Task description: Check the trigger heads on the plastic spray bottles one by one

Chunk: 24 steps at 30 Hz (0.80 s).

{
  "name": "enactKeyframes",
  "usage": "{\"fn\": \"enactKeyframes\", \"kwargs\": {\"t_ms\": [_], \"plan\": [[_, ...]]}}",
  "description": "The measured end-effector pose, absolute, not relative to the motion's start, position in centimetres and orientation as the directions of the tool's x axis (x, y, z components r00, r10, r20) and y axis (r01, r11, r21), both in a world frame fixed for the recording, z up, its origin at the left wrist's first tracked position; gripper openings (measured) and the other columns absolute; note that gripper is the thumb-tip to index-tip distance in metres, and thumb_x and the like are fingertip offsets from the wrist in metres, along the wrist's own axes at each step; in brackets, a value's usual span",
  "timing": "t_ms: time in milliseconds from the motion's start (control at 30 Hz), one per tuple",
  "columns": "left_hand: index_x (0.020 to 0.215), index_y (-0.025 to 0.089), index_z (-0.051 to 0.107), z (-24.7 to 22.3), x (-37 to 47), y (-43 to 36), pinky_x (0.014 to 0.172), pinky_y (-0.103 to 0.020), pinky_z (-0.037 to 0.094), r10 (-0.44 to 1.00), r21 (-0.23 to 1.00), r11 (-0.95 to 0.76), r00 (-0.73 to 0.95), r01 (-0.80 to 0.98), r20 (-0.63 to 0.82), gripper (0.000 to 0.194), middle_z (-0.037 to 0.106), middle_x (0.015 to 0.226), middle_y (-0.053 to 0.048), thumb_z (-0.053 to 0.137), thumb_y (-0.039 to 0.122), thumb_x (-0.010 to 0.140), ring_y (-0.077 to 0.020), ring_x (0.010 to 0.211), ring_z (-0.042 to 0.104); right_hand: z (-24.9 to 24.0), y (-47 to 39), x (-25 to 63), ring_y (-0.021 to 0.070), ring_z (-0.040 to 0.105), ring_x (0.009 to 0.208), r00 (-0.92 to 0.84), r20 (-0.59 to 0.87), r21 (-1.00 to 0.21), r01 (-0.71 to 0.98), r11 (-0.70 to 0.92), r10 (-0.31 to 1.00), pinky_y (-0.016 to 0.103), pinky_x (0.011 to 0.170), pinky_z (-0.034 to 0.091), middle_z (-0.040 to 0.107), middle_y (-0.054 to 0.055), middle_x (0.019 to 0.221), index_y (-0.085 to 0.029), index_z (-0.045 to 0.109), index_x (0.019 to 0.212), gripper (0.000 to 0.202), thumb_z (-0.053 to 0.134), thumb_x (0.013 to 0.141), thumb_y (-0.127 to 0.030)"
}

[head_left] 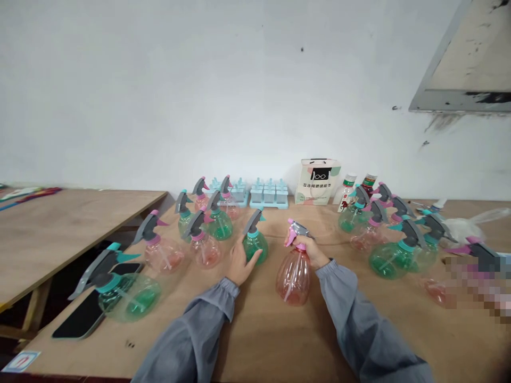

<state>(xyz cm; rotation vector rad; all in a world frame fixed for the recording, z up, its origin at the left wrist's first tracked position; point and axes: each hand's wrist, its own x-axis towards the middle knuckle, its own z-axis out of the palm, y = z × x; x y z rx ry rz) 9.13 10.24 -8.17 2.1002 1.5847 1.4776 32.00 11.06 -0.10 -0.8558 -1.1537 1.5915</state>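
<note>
Pink spray bottle gripped by right hand; left hand grasps green spray bottle.

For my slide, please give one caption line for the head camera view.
Left hand cups a green spray bottle; right hand grips a pink spray bottle on the wooden table.

Bare wooden table at lower centre, between the sleeves: free passage. Spray bottles crowd left and right; phone blocks lower left.
</note>
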Motion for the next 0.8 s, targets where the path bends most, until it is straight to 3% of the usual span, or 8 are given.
{"fn": "enactKeyframes", "kwargs": {"t_ms": [233, 400, 700, 800], "plan": [[0.137, 0.015, 0.034, -8.2, 9.0, 10.3, 0.104, -0.053, 0.040, 0.799, 0.591, -0.434, -0.012, 0.680, 0.601, 0.068, 0.051, 0.134, -0.019, 0.054, 0.054, 0.086, -0.0325, 0.126, 0.050, 0.8, 10.9, 31.6, 0.0198, 0.063, 0.086, -0.388, 0.120, -0.956, -0.295, 0.000, 0.914, 0.025, 0.066, 0.047, 0.069, 0.004, 0.081, -0.022, 0.066, 0.087, 0.034, 0.059, 0.054, -0.025], [0.137, 0.015, 0.034, -8.3, 8.9, 10.3, 0.104, -0.054, 0.039, 0.800, 0.586, -0.432, -0.009, 0.685, 0.600, 0.068, 0.051, 0.134, -0.020, 0.055, 0.054, 0.085, -0.0330, 0.127, 0.050, 0.5, 10.8, 31.4, 0.0170, 0.060, 0.070, -0.305, 0.015, -0.954, -0.290, -0.077, 0.952, 0.021, 0.050, 0.042, 0.067, 0.004, 0.076, -0.020, 0.061, 0.070, 0.020, 0.057, 0.051, -0.025], [0.137, 0.016, 0.034, -8.2, 9.1, 10.3, 0.104, -0.053, 0.038, 0.787, 0.594, -0.442, -0.027, 0.672, 0.616, 0.066, 0.051, 0.134, -0.019, 0.056, 0.051, 0.085, -0.0321, 0.127, 0.050, 0.4, 10.7, 32.1, 0.0191, 0.062, 0.083, -0.215, 0.019, -0.972, -0.232, -0.032, 0.976, 0.021, 0.055, 0.043, 0.067, 0.003, 0.081, -0.020, 0.066, 0.082, 0.028, 0.066, 0.056, -0.029], [0.137, 0.015, 0.034, -8.1, 9.0, 10.3, 0.104, -0.054, 0.038, 0.802, 0.607, -0.435, -0.021, 0.665, 0.597, 0.067, 0.051, 0.134, -0.020, 0.056, 0.053, 0.085, -0.0329, 0.127, 0.049, 0.7, 10.3, 32.5, 0.0150, 0.059, 0.068, -0.172, -0.001, -0.967, -0.250, -0.045, 0.985, 0.021, 0.051, 0.041, 0.063, 0.001, 0.071, -0.020, 0.065, 0.074, 0.023, 0.067, 0.054, -0.029]]}}
